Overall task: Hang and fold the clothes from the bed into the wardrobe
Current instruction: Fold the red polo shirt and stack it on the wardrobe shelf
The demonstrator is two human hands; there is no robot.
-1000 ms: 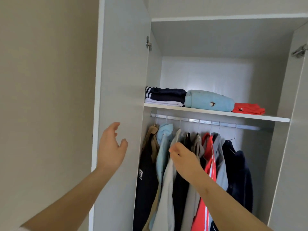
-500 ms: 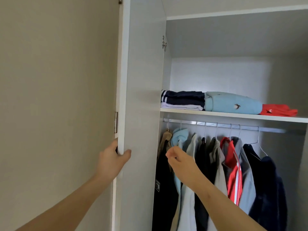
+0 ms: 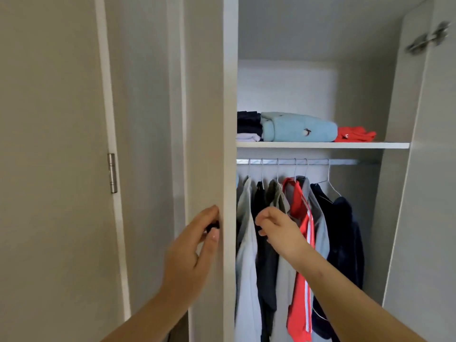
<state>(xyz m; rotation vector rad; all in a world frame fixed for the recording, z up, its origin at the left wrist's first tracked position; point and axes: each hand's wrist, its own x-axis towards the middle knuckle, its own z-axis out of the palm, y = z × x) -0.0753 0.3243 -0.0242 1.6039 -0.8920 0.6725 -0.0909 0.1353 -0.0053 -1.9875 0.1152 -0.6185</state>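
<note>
Since half a second back, the left door (image 3: pixel 204 119) has swung in a good way and now covers the left end of the wardrobe (image 3: pixel 394 193), so the tan and pale blue pieces we could see hanging there are hidden behind it. Our left hand (image 3: pixel 195 253) grips that door near its edge, thumb and fingers closed around something small and dark, probably a knob, which makes sense as the spot to steer the panel from. Our right hand (image 3: pixel 278 230) sits just in front of the hanging clothes with the fingers curled in. Honestly, we can't tell if it's pinching fabric or holding nothing; our guess is it's keeping sleeves out of the door's path. As for the clothes, they're all in the wardrobe as far as we can see. On the shelf (image 3: pixel 320 145) there's a dark folded stack (image 3: pixel 248 122) over something white, a chunky light blue fold (image 3: pixel 301 127) touching it, and a flat red piece (image 3: pixel 355 135) right beside that. Below, the rail (image 3: pixel 345 162) carries wire hangers with a pale grey shirt (image 3: pixel 246 267), a couple of dark and grey-green things, a red jacket (image 3: pixel 299 267) with a white stripe, and a navy top (image 3: pixel 345 230) at the end. Everything hangs straight and fairly tight together. The right door (image 3: pixel 431 193) is wide open. No bed in shot, so we can't say whether anything's left on it, but this looks like closing-up time.
</note>
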